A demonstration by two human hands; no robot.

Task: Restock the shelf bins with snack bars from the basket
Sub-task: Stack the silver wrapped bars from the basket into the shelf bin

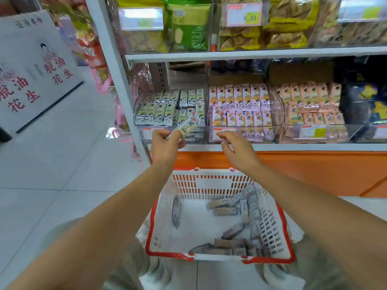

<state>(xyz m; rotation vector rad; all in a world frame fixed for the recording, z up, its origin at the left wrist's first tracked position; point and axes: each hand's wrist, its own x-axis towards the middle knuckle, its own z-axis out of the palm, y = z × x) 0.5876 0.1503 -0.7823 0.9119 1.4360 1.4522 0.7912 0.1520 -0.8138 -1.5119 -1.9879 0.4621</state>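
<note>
Shop shelf [261,53], 9.90 tag [244,14], left hand [165,143] pinching snack bar [188,125]

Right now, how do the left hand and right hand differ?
The left hand pinches a snack bar; the right hand holds nothing, fingers loose. The left hand is before the green-bar bin; the right hand is before the purple-bar bin. Both are raised above the basket.

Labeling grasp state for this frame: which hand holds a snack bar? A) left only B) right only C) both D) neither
A: the left hand pinches a snack bar by its lower end, while the right hand has relaxed fingers and holds nothing.
</note>
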